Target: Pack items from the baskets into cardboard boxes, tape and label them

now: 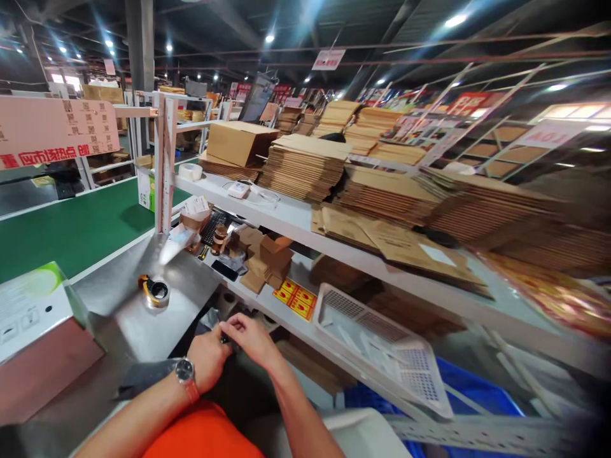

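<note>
My left hand, with a watch on its wrist, is closed in front of my orange top. My right hand meets it with thumb and fingers pinched together. A small dark bit shows between the two hands, too small to name. Just beyond the fingers is a crumpled greyish plastic piece; whether I grip it I cannot tell. Left of the hands, a tape dispenser rests on the metal tabletop. Dark grey plastic lies beside my left forearm.
A white box stands at the left, near a green conveyor belt. On the white shelf are stacks of flat cardboard. Below it are a phone, yellow-red stickers and a white plastic basket.
</note>
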The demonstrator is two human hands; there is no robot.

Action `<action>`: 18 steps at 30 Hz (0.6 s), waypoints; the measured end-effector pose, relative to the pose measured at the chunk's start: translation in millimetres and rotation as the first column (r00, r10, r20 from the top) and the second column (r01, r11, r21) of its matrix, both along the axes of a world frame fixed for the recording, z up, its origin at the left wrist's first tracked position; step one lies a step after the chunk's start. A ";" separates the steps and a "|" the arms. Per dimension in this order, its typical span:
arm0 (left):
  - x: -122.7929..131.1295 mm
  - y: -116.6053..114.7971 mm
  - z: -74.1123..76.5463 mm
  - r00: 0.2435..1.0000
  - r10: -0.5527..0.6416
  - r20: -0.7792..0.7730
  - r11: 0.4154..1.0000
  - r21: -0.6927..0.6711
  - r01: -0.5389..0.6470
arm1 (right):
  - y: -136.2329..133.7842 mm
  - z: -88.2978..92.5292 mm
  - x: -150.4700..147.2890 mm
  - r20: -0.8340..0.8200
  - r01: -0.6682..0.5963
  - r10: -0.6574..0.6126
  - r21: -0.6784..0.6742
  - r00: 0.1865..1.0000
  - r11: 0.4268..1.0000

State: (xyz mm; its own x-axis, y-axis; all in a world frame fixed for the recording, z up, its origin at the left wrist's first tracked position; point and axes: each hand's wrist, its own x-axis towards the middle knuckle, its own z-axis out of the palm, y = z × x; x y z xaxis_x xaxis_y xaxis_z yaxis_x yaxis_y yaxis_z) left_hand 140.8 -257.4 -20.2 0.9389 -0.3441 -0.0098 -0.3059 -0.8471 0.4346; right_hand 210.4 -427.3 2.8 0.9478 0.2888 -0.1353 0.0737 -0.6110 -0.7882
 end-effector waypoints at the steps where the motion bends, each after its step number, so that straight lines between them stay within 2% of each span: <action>1: -0.2 -1.4 -1.2 1.000 -0.012 -0.013 1.000 0.005 0.012 | -1.3 -0.7 -1.5 -0.025 -0.020 0.020 0.015 0.999 1.000; 4: -0.3 -6.6 -7.1 0.998 -0.053 -0.025 0.998 0.026 0.054 | -7.1 -5.8 -2.2 -0.065 0.018 -0.009 0.145 0.998 0.989; 6: 0.4 -10.0 -10.5 0.999 -0.046 -0.029 0.998 0.038 0.047 | -13.2 -11.7 -0.4 -0.065 0.149 -0.138 0.246 0.988 0.958; 7: 0.8 -11.5 -11.3 0.999 -0.028 -0.038 0.999 0.035 0.029 | -16.8 -14.8 0.7 -0.077 0.227 -0.213 0.311 0.974 0.923; 8: 1.0 -12.9 -11.4 0.999 -0.006 -0.050 1.000 0.023 0.007 | -20.9 -17.8 1.6 -0.103 0.303 -0.285 0.386 0.953 0.871; 10: 1.0 -14.9 -10.4 0.996 0.037 -0.082 0.999 -0.026 -0.039 | -29.7 -22.3 2.7 -0.178 0.427 -0.398 0.539 0.900 0.726; 12: 0.2 -16.0 -10.1 0.991 0.057 -0.122 0.992 -0.103 -0.070 | -38.9 -24.1 2.7 -0.261 0.495 -0.441 0.646 0.859 0.581; 13: 0.0 -16.6 -11.1 0.988 0.061 -0.142 0.984 -0.158 -0.083 | -43.2 -24.1 2.4 -0.297 0.513 -0.443 0.677 0.846 0.527; 15: 1.1 -18.6 -16.1 0.981 0.067 -0.183 0.941 -0.315 -0.123 | -51.2 -24.0 1.6 -0.342 0.531 -0.435 0.715 0.833 0.455; 16: 2.9 -20.2 -20.0 0.975 0.072 -0.212 0.898 -0.412 -0.156 | -55.0 -24.3 1.2 -0.350 0.532 -0.433 0.728 0.831 0.432; 18: 9.9 -24.7 -29.4 0.947 0.093 -0.309 0.768 -0.583 -0.266 | -63.0 -27.1 1.2 -0.354 0.536 -0.443 0.742 0.824 0.403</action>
